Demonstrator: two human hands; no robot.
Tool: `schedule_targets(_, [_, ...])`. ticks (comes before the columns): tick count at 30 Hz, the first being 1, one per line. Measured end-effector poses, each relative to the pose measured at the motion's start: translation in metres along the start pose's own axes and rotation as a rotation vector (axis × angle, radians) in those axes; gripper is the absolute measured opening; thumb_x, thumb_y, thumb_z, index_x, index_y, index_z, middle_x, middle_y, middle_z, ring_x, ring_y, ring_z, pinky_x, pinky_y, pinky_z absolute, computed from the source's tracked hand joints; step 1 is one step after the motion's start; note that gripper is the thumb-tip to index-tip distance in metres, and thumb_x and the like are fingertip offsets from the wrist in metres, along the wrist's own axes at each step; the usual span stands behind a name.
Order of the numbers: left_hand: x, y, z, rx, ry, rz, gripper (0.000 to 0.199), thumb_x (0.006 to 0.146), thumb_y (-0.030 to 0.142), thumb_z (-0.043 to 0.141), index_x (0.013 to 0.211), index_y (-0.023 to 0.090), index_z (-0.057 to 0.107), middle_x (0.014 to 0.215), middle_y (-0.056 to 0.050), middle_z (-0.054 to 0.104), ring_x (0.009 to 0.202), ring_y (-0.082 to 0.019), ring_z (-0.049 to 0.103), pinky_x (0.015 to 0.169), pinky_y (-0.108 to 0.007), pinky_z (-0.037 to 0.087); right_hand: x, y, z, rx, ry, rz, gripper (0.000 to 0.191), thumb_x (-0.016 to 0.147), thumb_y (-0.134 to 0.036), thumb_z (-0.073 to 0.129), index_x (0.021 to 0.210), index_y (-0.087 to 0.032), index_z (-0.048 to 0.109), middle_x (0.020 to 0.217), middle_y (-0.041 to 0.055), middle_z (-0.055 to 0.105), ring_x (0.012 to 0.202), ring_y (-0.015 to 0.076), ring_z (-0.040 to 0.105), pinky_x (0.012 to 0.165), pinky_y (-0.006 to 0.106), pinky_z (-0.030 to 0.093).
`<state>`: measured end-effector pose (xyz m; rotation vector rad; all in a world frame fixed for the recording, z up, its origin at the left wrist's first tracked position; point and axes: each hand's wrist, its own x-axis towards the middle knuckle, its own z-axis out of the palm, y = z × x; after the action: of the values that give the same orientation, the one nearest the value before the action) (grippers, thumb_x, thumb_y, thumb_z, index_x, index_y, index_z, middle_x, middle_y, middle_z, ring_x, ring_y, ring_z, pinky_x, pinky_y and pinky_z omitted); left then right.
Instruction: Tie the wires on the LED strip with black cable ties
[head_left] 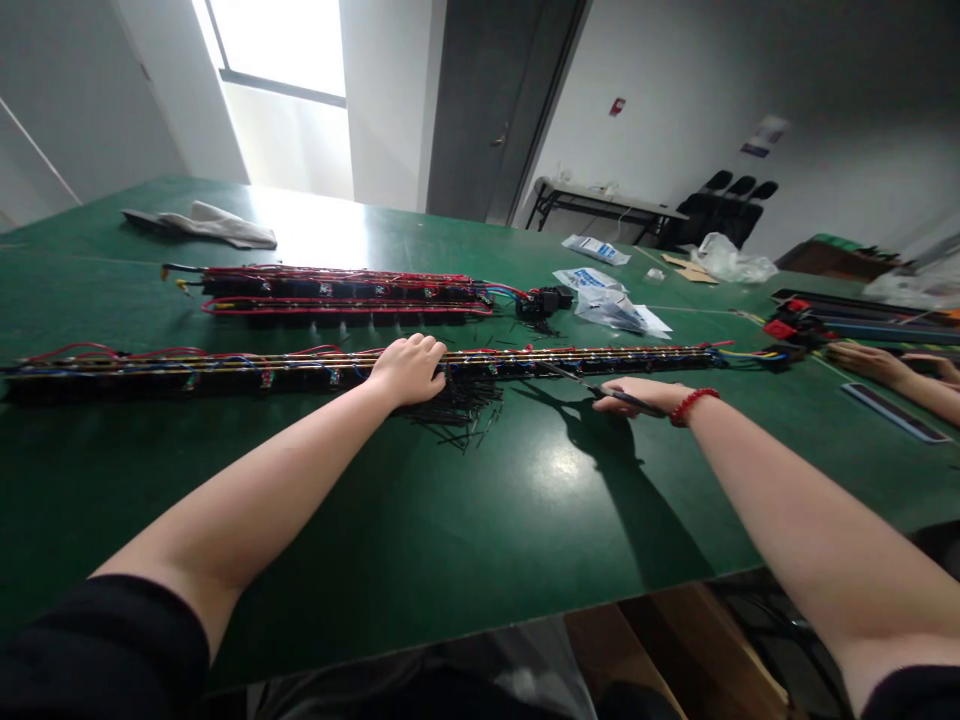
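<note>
A long black bar with red, blue and yellow wires runs from left to right across the green table. My left hand is closed over its middle, with the fingers over the top and the thumb on the near side. My right hand grips black-handled pliers, whose thin metal tips reach to the bar's near side, right of my left hand. Whether the tips touch anything is too small to tell. Thin black offcuts lie in a loose heap just below the bar.
A shorter wired assembly lies behind the bar. Plastic packets are at the back right, and a grey cloth is at the back left. Another person's hands work at the right, near a dark flat strip.
</note>
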<state>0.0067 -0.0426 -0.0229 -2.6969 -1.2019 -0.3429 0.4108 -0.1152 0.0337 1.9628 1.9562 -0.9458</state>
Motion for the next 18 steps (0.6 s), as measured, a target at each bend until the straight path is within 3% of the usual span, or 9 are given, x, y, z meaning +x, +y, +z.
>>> schedule_targets(4, [0.003,-0.002,-0.001,-0.033,-0.022,0.012,0.039,0.094,0.043,0.046,0.120,0.015,0.057,0.120,-0.013,0.064,0.112,-0.027,0.058,0.091,-0.038,0.045,0.003,-0.047,0.003,-0.024,-0.012,-0.071,0.059,0.071,-0.078,0.057,0.062,-0.020,0.047,0.057,0.0009,0.054,0.056,0.0137,0.051,0.061,0.030,0.041])
schedule_targets(9, [0.003,-0.003,-0.003,-0.041,-0.039,0.008,0.042,0.096,0.047,0.047,0.121,0.015,0.055,0.122,-0.013,0.063,0.116,-0.028,0.057,0.094,-0.038,0.044,0.031,-0.098,0.003,-0.052,-0.100,-0.125,0.059,0.071,-0.075,0.062,0.056,-0.020,0.049,0.050,-0.0013,0.053,0.048,0.0112,0.046,0.057,0.028,0.038])
schedule_targets(18, [0.004,-0.002,-0.005,-0.058,-0.035,0.023,0.039,0.095,0.046,0.048,0.119,0.015,0.055,0.120,-0.013,0.063,0.114,-0.029,0.057,0.093,-0.040,0.045,0.054,-0.120,-0.003,-0.090,-0.161,-0.120,0.056,0.072,-0.072,0.063,0.056,-0.020,0.049,0.050,-0.0022,0.052,0.046,0.0106,0.045,0.055,0.028,0.038])
